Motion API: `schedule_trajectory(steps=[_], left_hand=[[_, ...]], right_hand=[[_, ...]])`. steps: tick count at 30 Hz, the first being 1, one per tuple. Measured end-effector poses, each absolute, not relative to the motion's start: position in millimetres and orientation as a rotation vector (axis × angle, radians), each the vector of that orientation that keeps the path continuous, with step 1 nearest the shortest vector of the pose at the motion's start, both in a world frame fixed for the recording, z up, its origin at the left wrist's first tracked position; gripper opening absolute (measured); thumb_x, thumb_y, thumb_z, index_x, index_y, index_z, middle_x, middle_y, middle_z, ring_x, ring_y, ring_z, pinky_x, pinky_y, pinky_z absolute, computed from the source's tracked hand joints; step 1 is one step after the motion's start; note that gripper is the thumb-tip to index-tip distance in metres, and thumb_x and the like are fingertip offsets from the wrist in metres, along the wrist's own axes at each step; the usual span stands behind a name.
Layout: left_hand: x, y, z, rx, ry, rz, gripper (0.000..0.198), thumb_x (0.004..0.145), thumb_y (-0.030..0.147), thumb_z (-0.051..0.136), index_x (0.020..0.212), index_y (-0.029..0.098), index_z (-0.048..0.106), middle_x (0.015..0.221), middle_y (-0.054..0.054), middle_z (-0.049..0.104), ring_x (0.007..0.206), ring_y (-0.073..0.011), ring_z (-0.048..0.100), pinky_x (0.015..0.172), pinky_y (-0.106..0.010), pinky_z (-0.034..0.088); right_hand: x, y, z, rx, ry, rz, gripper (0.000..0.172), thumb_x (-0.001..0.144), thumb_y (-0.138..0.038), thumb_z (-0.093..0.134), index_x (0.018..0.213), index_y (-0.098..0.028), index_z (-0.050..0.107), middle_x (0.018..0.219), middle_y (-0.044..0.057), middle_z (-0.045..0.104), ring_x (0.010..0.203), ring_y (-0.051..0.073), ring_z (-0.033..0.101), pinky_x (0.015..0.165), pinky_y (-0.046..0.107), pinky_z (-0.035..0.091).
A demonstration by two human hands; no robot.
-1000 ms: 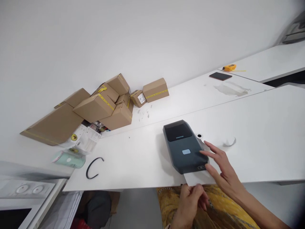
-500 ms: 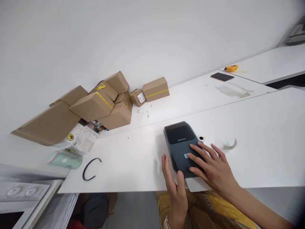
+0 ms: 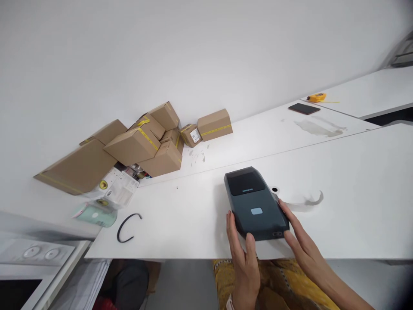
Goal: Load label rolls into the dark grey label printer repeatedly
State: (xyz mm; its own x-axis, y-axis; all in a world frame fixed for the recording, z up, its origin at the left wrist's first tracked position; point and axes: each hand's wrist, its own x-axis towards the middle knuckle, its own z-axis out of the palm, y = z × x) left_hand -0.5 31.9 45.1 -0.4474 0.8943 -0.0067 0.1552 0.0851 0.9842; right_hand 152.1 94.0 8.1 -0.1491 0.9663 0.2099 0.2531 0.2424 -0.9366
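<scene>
A dark blue-grey device (image 3: pixel 258 221) with a glossy black display and a pale blue button lies face up at the front of the white table. Small pale marks show on the display. My left hand (image 3: pixel 242 254) is against its left side, fingers along the edge and thumb by the front left corner. On the opposite side, my right hand (image 3: pixel 301 245) grips the right edge, its thumb at the front right corner near a small oval port. The two hands hold the device between them. Their undersides are hidden.
Cardboard boxes (image 3: pixel 132 146) are piled at the back left, beside clear packages (image 3: pixel 122 189) and a mint-green pack (image 3: pixel 97 214). A black curved band (image 3: pixel 124 228) lies at left. Farther right are a phone-like slab (image 3: pixel 304 108), a yellow tape measure (image 3: pixel 316 97) and a pale curled strip (image 3: pixel 314 200).
My right hand has left the device's top, where a finger touched the button, and moved to its right side. The button and front face now show. The view has shifted slightly.
</scene>
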Motion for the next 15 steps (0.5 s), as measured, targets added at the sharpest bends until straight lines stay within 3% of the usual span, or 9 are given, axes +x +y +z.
schedule_trajectory(steps=[3,9,15], left_hand=[[0.1,32.0,43.0,1.053,1.677,1.453,0.063,0.103,0.053,0.039,0.161,0.030,0.028,0.172,0.001,0.018,0.158,-0.0221,0.016,0.127,-0.033,0.024],[-1.3,33.8,40.5,1.088,1.611,1.541,0.064,0.104,0.052,0.036,0.160,0.024,0.031,0.171,-0.003,0.022,0.158,-0.0229,0.017,0.129,-0.035,0.021],[-10.6,50.6,70.1,1.065,1.541,1.632,0.061,0.102,0.054,0.041,0.155,0.025,0.042,0.166,-0.003,0.034,0.154,-0.0243,0.031,0.123,-0.032,0.034]], right_hand=[[153.0,91.1,8.1,-1.198,-1.494,1.117,0.060,0.100,-0.057,0.038,0.159,-0.047,0.027,0.168,-0.008,0.027,0.155,0.031,0.025,0.123,0.056,0.030],[157.0,95.1,19.9,-1.120,-1.445,1.231,0.062,0.099,-0.058,0.041,0.158,-0.044,0.032,0.168,-0.008,0.026,0.156,0.031,0.021,0.126,0.054,0.020],[161.0,105.6,47.3,-1.014,-1.568,1.147,0.059,0.102,-0.056,0.034,0.159,-0.043,0.029,0.170,-0.008,0.021,0.157,0.031,0.017,0.128,0.055,0.016]])
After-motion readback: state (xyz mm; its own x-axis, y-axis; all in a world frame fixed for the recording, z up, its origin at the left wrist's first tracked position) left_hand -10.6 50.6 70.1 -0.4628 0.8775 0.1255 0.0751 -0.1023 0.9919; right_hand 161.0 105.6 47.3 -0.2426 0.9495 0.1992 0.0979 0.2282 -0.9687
